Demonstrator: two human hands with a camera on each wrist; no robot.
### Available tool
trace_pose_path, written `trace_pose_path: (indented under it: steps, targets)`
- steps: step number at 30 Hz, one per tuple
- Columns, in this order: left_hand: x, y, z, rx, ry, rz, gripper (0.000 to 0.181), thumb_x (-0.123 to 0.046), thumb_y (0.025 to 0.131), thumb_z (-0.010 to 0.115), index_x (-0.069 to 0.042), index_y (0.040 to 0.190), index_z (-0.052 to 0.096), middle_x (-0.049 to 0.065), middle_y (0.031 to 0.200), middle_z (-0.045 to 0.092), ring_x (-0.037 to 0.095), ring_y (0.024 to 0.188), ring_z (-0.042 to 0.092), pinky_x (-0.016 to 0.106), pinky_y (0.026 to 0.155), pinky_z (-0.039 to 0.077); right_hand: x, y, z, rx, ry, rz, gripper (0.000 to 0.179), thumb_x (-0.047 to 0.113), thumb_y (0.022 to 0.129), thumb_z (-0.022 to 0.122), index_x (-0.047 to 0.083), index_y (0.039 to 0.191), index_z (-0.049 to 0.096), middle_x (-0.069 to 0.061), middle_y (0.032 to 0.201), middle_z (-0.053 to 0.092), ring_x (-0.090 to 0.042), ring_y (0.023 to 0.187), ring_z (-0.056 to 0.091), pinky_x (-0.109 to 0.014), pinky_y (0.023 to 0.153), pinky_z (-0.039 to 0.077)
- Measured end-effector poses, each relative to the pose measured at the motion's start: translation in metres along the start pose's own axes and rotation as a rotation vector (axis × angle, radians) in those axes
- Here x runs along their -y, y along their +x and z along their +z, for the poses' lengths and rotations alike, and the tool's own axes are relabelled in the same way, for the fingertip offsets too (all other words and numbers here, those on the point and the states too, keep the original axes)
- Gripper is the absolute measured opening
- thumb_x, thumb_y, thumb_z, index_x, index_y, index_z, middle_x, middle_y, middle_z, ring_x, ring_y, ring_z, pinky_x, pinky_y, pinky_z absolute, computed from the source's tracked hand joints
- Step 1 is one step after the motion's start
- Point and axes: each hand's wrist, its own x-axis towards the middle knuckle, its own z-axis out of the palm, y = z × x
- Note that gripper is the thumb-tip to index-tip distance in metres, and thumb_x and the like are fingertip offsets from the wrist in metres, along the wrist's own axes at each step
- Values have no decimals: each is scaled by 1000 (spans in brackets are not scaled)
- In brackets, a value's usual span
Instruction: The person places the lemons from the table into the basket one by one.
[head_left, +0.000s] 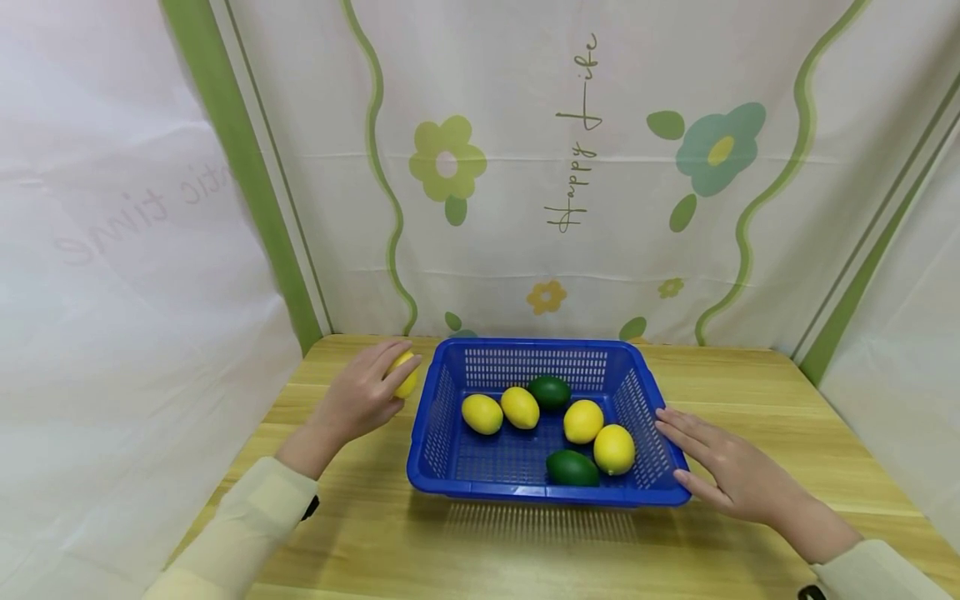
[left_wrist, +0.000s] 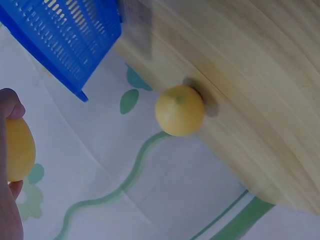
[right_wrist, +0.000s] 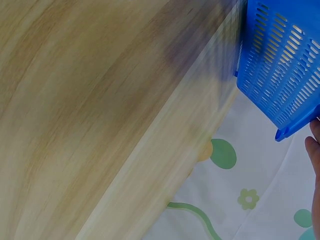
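Observation:
My left hand (head_left: 358,390) grips a yellow lemon (head_left: 407,375) just left of the blue plastic basket (head_left: 480,490). The left wrist view also shows that held lemon (left_wrist: 20,150), partly covered by the fingers. Another lemon (left_wrist: 180,111) lies on the table there; in the head view it cannot be made out. Fingers of my right hand (head_left: 738,467) rest on the basket's right rim, extended rather than curled. Inside the basket lie several lemons, one of them (head_left: 482,414) at the left, and two dark green oval fruits (head_left: 572,468).
The basket stands on a light wooden table (head_left: 525,567). Behind the table's far edge hangs a white curtain (head_left: 510,83) with printed flowers and lettering. More white cloth (head_left: 112,333) hangs at the left and right sides.

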Motion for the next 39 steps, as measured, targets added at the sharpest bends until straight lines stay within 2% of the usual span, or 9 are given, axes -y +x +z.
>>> trace_pose_path:
  steps: [4, 12, 20, 29, 39]
  targets:
    - [-6, 9, 1, -3, 1, 17, 52, -2, 66, 71, 3, 117, 64, 27, 118, 61, 41, 110, 58, 48, 91, 51, 0, 0, 0, 1, -3, 2, 56, 35, 93, 64, 0, 136, 54, -15, 144, 48, -16, 138, 35, -13, 111, 14]
    - [-18, 23, 5, 13, -27, 45, 58, -6, 66, 81, 2, 120, 62, 26, 122, 59, 39, 113, 57, 47, 95, 50, -1, 0, 0, 3, -5, 0, 56, 34, 92, 64, 0, 137, 54, -15, 144, 48, -15, 139, 34, -13, 111, 13]
    - [-29, 34, 10, -13, -22, 60, 62, -9, 65, 82, 0, 122, 60, 25, 122, 59, 39, 113, 58, 46, 94, 50, -2, -1, 1, 7, 1, 0, 56, 34, 93, 64, 1, 137, 53, -15, 145, 47, -15, 140, 33, -13, 111, 13]
    - [-41, 45, 14, 9, -50, 55, 65, -11, 64, 85, -3, 123, 59, 23, 124, 58, 37, 116, 56, 45, 96, 49, -3, -2, 2, 19, 12, 8, 57, 34, 92, 65, 2, 139, 52, -14, 146, 45, -19, 138, 36, -14, 111, 13]
    - [-58, 60, 25, 17, -63, 92, 63, -17, 66, 87, -3, 121, 59, 21, 122, 60, 35, 114, 58, 40, 97, 49, -4, -2, 2, 4, 15, -3, 56, 36, 95, 61, 1, 138, 53, -15, 145, 46, -20, 138, 37, -15, 112, 14]
